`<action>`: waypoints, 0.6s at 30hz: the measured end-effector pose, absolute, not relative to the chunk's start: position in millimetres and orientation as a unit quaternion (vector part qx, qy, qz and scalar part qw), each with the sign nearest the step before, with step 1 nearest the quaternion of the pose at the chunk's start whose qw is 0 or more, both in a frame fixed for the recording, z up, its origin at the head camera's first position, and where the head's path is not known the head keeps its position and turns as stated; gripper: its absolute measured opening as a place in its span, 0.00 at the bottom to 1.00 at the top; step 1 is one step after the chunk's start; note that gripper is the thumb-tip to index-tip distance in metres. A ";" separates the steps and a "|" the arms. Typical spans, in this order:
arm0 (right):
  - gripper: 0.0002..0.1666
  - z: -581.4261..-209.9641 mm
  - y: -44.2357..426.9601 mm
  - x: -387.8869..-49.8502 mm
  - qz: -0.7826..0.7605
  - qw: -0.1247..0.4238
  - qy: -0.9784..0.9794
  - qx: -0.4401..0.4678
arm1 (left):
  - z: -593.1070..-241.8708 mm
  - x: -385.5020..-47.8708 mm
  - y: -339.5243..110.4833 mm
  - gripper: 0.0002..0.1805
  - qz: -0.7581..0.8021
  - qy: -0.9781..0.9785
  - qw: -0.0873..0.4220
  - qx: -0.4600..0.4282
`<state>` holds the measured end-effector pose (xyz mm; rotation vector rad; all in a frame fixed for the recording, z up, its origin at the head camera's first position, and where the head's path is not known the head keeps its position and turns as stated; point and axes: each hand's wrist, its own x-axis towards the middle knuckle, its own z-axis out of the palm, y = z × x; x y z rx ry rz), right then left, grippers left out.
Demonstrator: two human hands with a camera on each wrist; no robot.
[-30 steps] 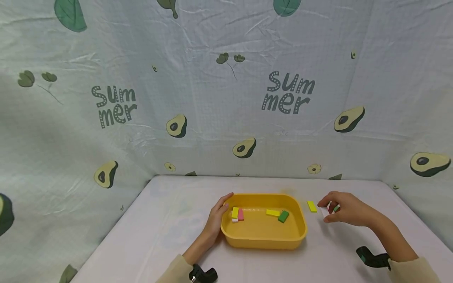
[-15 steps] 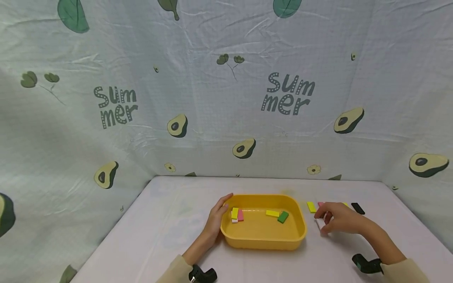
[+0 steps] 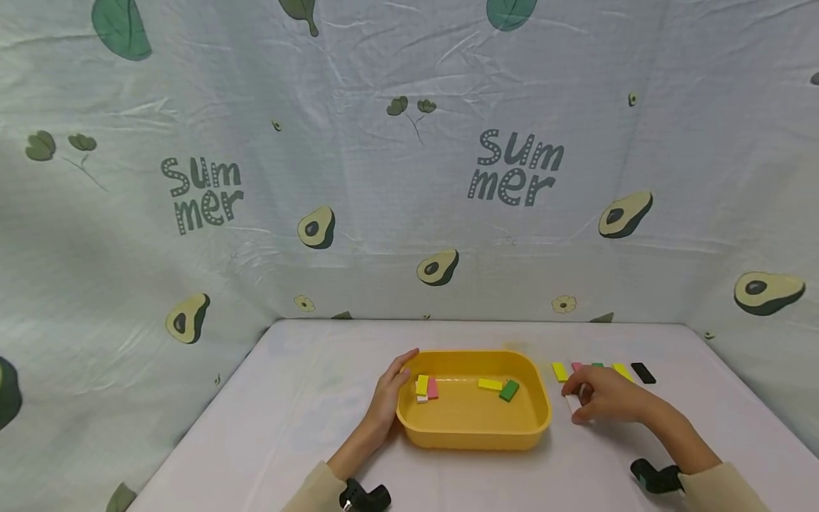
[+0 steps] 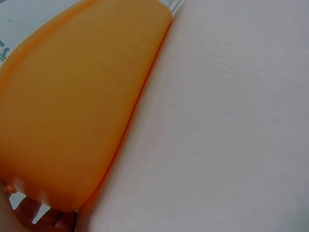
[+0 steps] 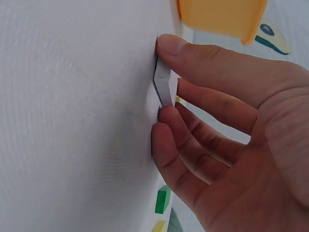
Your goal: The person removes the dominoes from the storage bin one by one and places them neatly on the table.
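Observation:
My left hand point(image 3: 384, 398) grips the left side of a yellow plastic bin point(image 3: 473, 437), its fingers at the wall and rim. Inside the bin lie a yellow block point(image 3: 422, 385), a pink block point(image 3: 433, 389) and a bit of white block at the left, with another yellow block point(image 3: 490, 384) and a green block point(image 3: 509, 390) at the right. To the right of the bin, my right hand point(image 3: 608, 395) pinches a flat white block point(image 5: 163, 79) between thumb and fingers, low at the white tabletop. Part of that block is hidden by the fingers.
Behind the right hand, a row on the cloth holds a yellow block point(image 3: 559, 372), a pink block point(image 3: 577, 366), a green block point(image 5: 163, 199), a second yellow block point(image 3: 622, 370) and a black block point(image 3: 643, 372). A printed curtain point(image 3: 358, 284) closes off the table's back.
My right hand has come nearer the front with the white block, down to the tabletop, uncovering more of the row behind. The left hand and bin stay in place.

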<state>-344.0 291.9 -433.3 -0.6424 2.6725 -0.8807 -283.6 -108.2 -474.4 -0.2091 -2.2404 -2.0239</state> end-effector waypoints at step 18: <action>0.27 -432.2 296.2 -343.2 -0.302 0.130 0.909 -0.258 | -474.9 -284.0 -109.2 0.27 -0.664 -0.742 0.055 -0.073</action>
